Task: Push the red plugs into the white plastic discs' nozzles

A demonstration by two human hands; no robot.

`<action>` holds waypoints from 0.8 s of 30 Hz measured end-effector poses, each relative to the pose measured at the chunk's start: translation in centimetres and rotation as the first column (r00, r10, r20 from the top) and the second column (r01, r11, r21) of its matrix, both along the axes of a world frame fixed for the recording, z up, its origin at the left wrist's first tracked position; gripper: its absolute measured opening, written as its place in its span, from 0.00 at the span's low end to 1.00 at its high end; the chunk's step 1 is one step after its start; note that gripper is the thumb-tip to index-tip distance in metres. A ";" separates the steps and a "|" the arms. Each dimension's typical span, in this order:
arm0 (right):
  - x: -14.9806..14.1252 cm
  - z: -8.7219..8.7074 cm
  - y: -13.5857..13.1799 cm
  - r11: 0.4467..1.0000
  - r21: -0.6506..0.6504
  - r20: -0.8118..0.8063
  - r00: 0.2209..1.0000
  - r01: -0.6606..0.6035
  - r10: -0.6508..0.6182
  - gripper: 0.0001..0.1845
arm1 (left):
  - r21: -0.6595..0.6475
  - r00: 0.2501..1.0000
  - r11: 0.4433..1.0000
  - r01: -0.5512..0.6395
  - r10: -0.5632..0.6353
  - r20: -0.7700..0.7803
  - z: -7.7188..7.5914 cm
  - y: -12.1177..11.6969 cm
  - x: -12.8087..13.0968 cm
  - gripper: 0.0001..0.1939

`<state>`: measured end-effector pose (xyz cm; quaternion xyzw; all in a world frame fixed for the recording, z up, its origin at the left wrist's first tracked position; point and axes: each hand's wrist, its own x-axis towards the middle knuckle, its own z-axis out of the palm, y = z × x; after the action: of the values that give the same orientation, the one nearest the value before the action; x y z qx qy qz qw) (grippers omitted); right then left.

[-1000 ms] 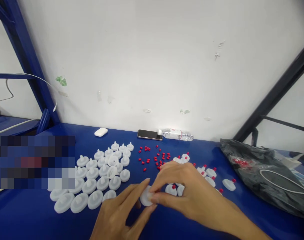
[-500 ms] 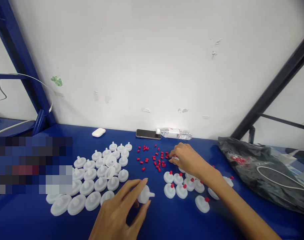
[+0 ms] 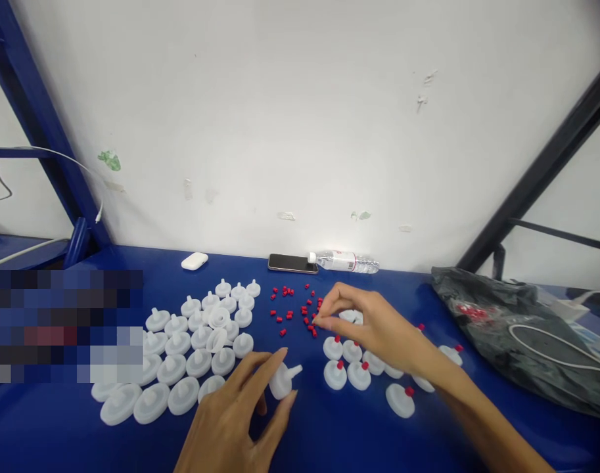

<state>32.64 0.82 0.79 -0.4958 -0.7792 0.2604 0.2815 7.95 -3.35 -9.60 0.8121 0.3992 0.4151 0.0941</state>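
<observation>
My left hand (image 3: 233, 414) grips a small white plastic disc (image 3: 281, 383) between thumb and fingers, its narrow nozzle pointing right and slightly up. Over the scattered red caps (image 3: 290, 315), my right hand (image 3: 378, 328) has thumb and forefinger pinched together; whether a cap is between the tips cannot be made out. Rows of similar white discs without caps (image 3: 183, 396) lie to the left, nozzles up. Under and around my right forearm sit several white discs with red caps (image 3: 400, 401) on their nozzles; the arm hides some of them.
Along the wall at the back lie a white case (image 3: 194, 261), a phone (image 3: 292, 264) and a clear water bottle (image 3: 346, 261). A black plastic bag (image 3: 516, 348) covers the right side, with a clear bag of red pieces (image 3: 474, 311) and a white cable on it. Blue posts (image 3: 48, 112) rise at left.
My right hand has moved left from beside the capped discs to the red caps, fingertips pinched. The disc in my left hand has tilted so its nozzle points more upward.
</observation>
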 end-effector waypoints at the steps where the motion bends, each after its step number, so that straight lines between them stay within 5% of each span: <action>1: -0.7 0.0 -0.8 1.000 -0.014 -0.072 0.997 -0.018 0.017 0.06 | -0.001 1.000 1.000 0.003 -0.003 0.005 0.0 0.0 0.0 0.23; 10: -3.9 -1.7 -3.5 0.992 -0.107 -0.311 0.950 -0.060 0.023 0.04 | 0.013 0.999 0.999 0.031 -0.031 0.036 -0.1 -0.1 -0.2 0.24; 16: -4.0 -2.6 -3.7 0.940 -0.277 -0.629 0.778 -0.198 -0.021 0.08 | 0.098 0.995 0.995 0.010 -0.020 0.093 0.9 -0.5 -0.3 0.19; 24: -4.5 -3.2 -4.1 0.968 -0.178 -0.706 0.708 -0.176 -0.001 0.09 | 0.146 0.994 0.989 -0.005 -0.012 0.109 1.0 -0.5 -0.2 0.19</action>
<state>28.09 -3.29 -2.37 -0.3516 -0.6008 0.5312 0.4829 7.72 -3.88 -8.60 0.7934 0.3605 0.4872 0.0570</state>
